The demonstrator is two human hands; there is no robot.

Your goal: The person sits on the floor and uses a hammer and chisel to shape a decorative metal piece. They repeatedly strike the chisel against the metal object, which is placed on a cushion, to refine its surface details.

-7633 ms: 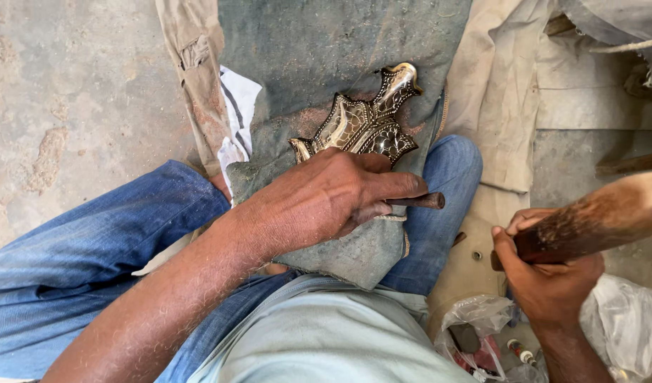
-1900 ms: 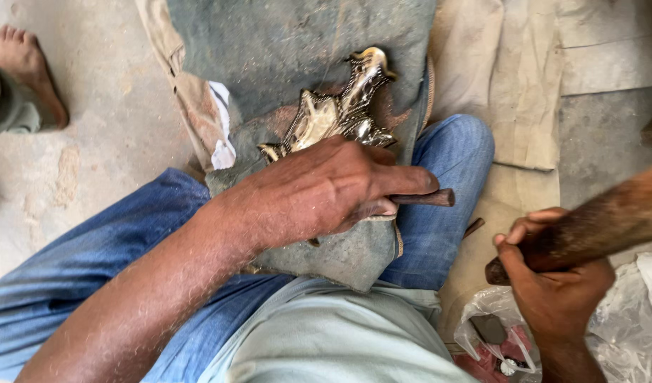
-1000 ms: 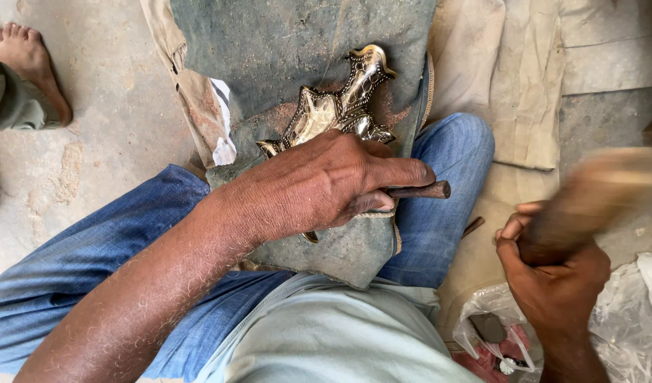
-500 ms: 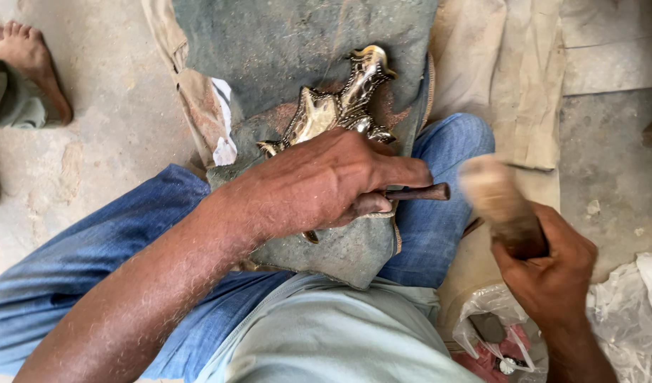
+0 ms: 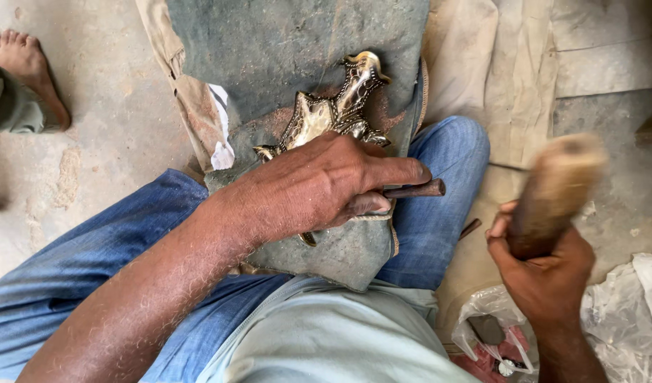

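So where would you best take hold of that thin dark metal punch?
Take the punch by its middle shaft, coming from the left as the left hand does. The bare right end must stay free for the wooden mallet; the working end sits on the brass piece.

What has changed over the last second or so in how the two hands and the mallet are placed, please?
The right hand has swung the wooden mallet in close to the chisel half a second ago and has now drawn it back out to the right, blurred. The left hand keeps its grip on the chisel, over the brass piece, which has not shifted.
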